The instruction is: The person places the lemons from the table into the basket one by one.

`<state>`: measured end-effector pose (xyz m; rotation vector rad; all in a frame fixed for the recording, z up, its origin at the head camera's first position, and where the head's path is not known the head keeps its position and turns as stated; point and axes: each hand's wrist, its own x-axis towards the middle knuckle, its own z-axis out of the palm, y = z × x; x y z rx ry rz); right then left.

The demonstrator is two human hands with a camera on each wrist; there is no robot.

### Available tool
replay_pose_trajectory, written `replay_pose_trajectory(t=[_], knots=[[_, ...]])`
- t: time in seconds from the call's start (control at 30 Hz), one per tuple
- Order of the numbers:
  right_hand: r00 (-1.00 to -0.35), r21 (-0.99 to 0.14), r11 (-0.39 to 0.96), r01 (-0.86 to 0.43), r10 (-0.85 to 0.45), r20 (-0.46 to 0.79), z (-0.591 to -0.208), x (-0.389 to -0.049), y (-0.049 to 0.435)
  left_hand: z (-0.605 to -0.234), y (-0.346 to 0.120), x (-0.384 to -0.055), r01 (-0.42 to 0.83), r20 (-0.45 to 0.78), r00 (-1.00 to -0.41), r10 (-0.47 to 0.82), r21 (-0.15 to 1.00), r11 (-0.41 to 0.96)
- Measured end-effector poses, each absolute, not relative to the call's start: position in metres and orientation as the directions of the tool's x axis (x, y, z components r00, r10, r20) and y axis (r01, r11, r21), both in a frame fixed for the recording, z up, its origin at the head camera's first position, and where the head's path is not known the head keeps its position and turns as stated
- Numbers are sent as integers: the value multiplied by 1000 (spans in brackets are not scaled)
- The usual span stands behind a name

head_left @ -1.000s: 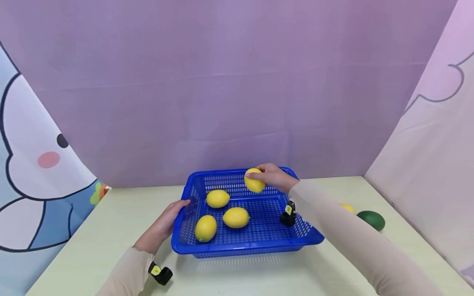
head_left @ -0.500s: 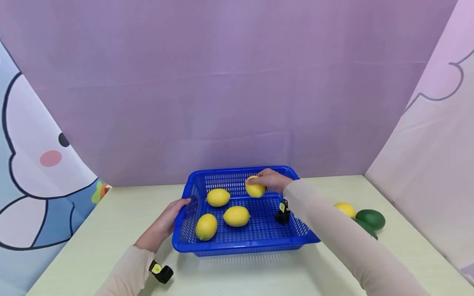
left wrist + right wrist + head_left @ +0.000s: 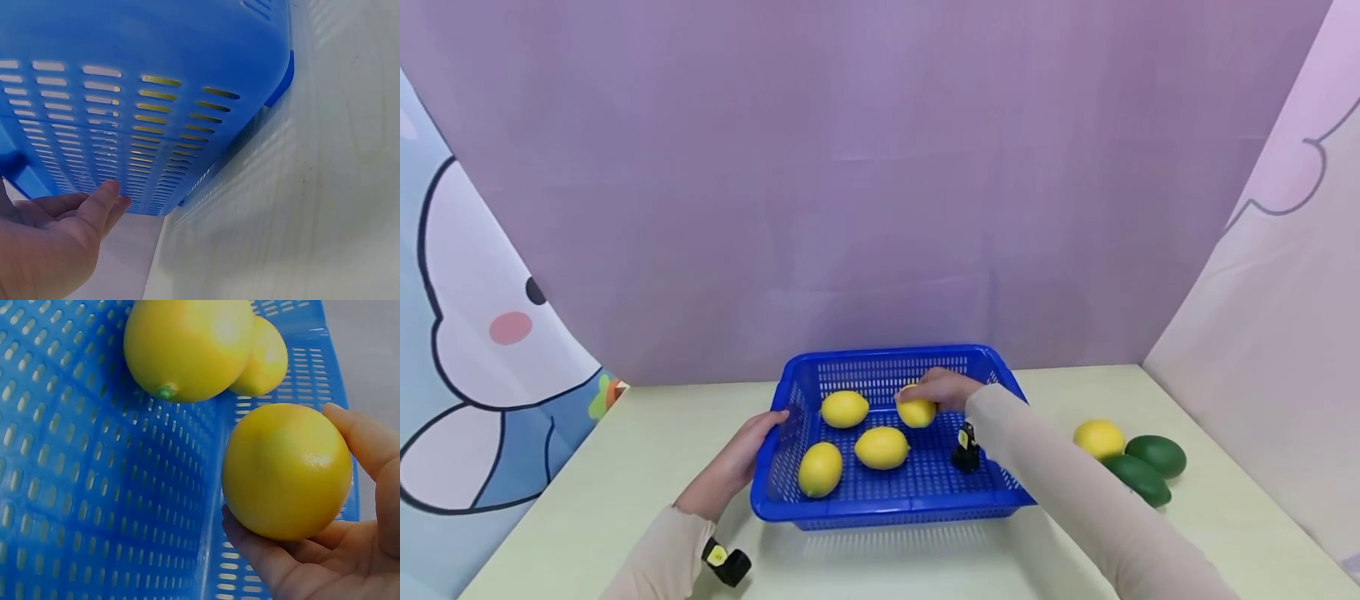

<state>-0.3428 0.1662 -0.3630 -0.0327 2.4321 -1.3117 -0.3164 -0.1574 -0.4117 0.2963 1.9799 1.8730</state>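
Observation:
A blue plastic basket (image 3: pixel 895 507) with slotted walls stands on the table. Its left rim is held by my left hand (image 3: pixel 737 454), thumb over the top edge. In the left wrist view, fingers of the left hand (image 3: pixel 69 237) are under the rim, by the outer wall. Inside the basket, toward the back, my right hand (image 3: pixel 947 390) grips a lemon (image 3: pixel 916 412) between thumb and fingers. The right wrist view shows this lemon (image 3: pixel 287 472) low beside the basket wall. Three other lemons lie in the left half: one at back (image 3: pixel 845 409), one central (image 3: pixel 882 448), one front-left (image 3: pixel 820 470).
On the table (image 3: pixel 1075 392) to the right, beside my right sleeve, lie a yellow lemon (image 3: pixel 1099 438) and two dark green fruits, one behind (image 3: pixel 1157 456) and one in front (image 3: pixel 1138 479). A purple cloth backdrop (image 3: pixel 880 183) rises behind the basket.
My right hand has lowered the lemon further into the basket. The left hand stays at the rim. The fruits at right, partly hidden by the sleeve before, now show fully.

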Motion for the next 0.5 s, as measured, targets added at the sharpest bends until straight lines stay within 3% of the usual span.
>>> replay_pose_trajectory(t=[0.5], knots=[[-933, -751, 646, 135, -172, -315, -376, -341, 159, -411, -160, -317, -95, -117, -881, 458, 993, 71]])
